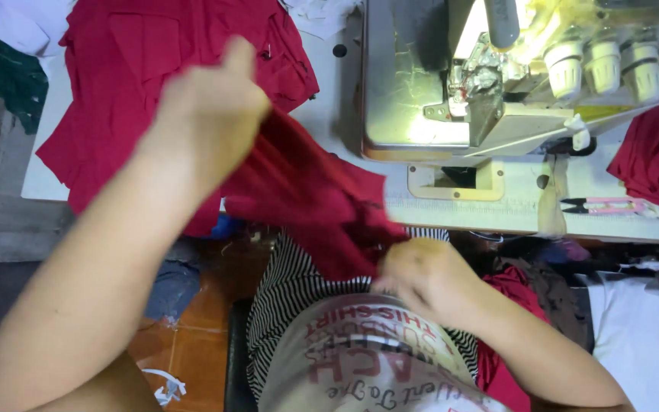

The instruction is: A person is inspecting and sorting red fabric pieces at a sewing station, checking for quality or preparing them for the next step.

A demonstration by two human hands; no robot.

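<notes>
A piece of red fabric (306, 194) stretches between both my hands above my lap. My left hand (207, 114) grips its upper end, raised over the table's left side. My right hand (421, 278) pinches its lower end close to my body. More red fabric pieces (154, 53) lie piled on the white table (47, 175) behind my left hand. The sewing machine (451, 84) stands to the right of the held piece, its needle area (482, 76) lit.
Thread knobs (619, 69) line the machine's right side. A pink and black thread snipper (604, 204) lies on the table edge. Another red cloth (657, 152) sits at far right. White fabric (642, 336) lies low right. Scraps litter the tiled floor (184, 336).
</notes>
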